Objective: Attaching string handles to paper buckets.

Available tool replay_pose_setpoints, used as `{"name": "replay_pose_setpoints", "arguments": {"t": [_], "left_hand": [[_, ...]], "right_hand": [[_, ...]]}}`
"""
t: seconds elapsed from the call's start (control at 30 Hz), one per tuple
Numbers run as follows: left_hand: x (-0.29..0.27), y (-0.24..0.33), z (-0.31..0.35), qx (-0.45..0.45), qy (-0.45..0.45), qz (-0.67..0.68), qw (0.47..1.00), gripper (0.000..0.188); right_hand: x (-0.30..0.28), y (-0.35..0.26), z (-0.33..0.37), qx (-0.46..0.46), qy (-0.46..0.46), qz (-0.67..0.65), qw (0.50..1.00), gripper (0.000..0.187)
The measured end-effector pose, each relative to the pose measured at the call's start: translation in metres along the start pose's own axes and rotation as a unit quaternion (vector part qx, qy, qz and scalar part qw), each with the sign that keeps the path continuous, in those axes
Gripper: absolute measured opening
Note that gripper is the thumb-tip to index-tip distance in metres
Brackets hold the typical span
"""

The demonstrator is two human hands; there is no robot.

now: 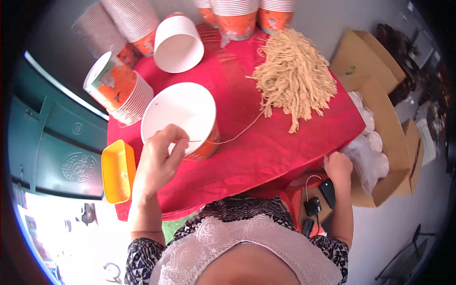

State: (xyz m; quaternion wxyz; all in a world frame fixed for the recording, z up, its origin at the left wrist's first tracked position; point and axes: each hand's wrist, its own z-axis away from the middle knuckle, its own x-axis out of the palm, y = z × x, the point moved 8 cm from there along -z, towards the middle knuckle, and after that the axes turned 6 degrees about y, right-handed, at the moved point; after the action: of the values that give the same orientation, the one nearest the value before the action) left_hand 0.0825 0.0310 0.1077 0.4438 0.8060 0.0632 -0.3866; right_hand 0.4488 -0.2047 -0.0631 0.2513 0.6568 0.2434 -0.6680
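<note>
White paper bowl (178, 111), cardboard box (380, 95) holding bags (370, 156)

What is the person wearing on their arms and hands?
Both hands, left and right, are bare: no gloves, and no rings or watch that I can see. The forearms are bare too. Short black-and-white patterned sleeves cover only the upper arms, over a white lace front.

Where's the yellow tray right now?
Head view, left side: the yellow tray sits at the red table's left edge, just left of the left hand and below the stacked cups.
</note>
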Motion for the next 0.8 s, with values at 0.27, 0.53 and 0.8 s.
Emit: {"name": "replay_pose_setpoints", "arguments": {"t": [0.27, 0.53, 0.8], "left_hand": [[-0.006, 0.004, 0.004, 0.009, -0.003, 0.001, 1.000, 0.004], [-0.006, 0.009, -0.003, -0.014, -0.020, 0.023, 0.999, 0.007], [-0.005, 0.011, -0.010, 0.003, -0.041, 0.052, 0.998, 0.011]], "right_hand": [[-0.152, -0.145, 0.076, -0.391, 0.156, -0.544, 0.726, 0.009], [-0.093, -0.266, 0.066, -0.366, 0.019, -0.603, 0.709, 0.044], [-0.095, -0.269, 0.072, -0.364, 0.045, -0.641, 0.675, 0.007]]}}
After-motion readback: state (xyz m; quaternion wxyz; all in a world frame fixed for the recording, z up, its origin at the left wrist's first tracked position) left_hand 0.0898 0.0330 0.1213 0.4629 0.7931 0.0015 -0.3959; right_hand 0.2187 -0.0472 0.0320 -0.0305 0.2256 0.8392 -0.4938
